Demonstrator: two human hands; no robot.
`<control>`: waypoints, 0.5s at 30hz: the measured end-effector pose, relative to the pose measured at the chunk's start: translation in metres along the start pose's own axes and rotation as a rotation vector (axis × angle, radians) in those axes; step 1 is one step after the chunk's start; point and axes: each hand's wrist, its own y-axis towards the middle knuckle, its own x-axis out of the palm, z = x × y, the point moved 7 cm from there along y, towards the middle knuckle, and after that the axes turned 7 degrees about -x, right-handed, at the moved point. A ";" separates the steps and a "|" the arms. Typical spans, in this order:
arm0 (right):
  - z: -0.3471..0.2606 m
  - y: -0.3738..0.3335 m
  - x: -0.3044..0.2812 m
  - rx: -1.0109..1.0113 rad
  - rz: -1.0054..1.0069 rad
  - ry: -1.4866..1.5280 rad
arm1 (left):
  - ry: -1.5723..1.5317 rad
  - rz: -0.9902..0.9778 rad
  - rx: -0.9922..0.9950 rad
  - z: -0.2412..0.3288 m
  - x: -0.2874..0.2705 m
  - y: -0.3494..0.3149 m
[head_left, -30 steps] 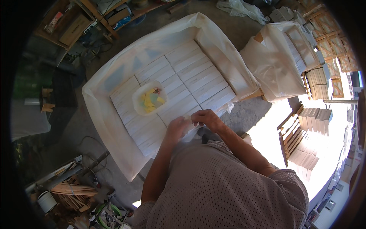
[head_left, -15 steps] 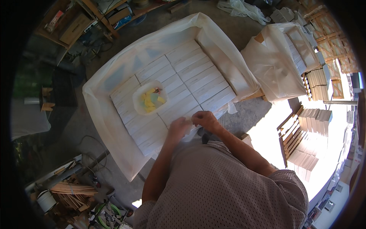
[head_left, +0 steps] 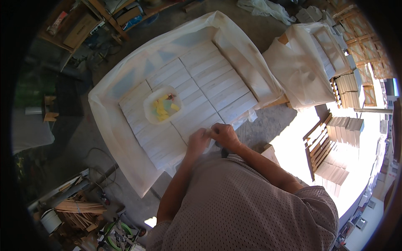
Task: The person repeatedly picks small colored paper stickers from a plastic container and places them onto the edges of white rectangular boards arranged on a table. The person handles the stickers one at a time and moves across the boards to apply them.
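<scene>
My left hand [head_left: 198, 141] and my right hand [head_left: 225, 135] are close together at the near edge of a stack of white boxes [head_left: 205, 105]. The fingers of both are bent into a pinch. Something small and pale shows between the fingertips, too small to name. Around the stack, translucent plastic sheeting [head_left: 130, 161] stands up as a wall on the far, left and right sides. A white plastic tub [head_left: 147, 109] rests on the boxes ahead of my left hand. Inside it lie several yellow and greenish pieces [head_left: 162, 109].
To the right stands another plastic-covered stack [head_left: 299, 67]. Beyond it are a wooden pallet [head_left: 319, 146] and piles of pale boxes [head_left: 344, 127] in bright sun. Wooden shelving [head_left: 83, 31] is at far left; cables and thin wood strips [head_left: 79, 207] lie at lower left.
Both hands remain together, with the right fingers turned slightly and drawn in closer against the left. The stack and tub sit slightly higher and further left in view.
</scene>
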 end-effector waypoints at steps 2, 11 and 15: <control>-0.001 -0.002 -0.002 0.010 -0.008 0.011 | 0.015 0.014 0.013 -0.005 0.003 0.002; 0.008 -0.006 -0.011 0.203 0.030 0.336 | -0.319 -0.111 -0.087 -0.034 0.009 0.016; -0.004 -0.005 -0.017 0.029 0.063 0.187 | -0.498 -0.079 -0.262 -0.043 0.010 0.008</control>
